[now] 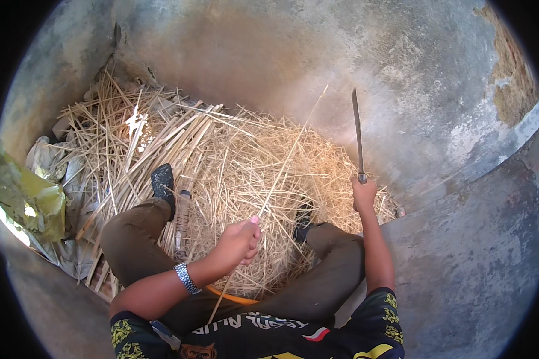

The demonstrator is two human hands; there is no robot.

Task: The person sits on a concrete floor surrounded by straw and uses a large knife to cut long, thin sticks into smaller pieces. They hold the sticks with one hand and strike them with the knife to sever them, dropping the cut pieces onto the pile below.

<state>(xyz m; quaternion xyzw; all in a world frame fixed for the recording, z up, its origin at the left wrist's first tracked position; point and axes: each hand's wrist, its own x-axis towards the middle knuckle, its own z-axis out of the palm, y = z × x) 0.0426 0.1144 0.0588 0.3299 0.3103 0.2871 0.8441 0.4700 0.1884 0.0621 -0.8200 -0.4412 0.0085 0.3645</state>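
My left hand (239, 240), with a metal watch on its wrist, is closed round a long, thin bamboo strip (293, 145). The strip slants from near my lap up and away to the right, over a heap of pale shavings (254, 167). Out to the right, my right hand (363, 194) grips a machete (358, 128) by its handle. Its long, narrow, dark blade points up and away, apart from the strip. Between my bent legs, beside my left shin, lies a short, thick stick (182, 222).
Many split strips (179, 134) lie piled at the left and far left. A yellow-green plastic sack (39, 200) sits at the left edge. A stained concrete wall (293, 60) rises behind the heap, and a low grey wall or slab (461, 257) is on the right.
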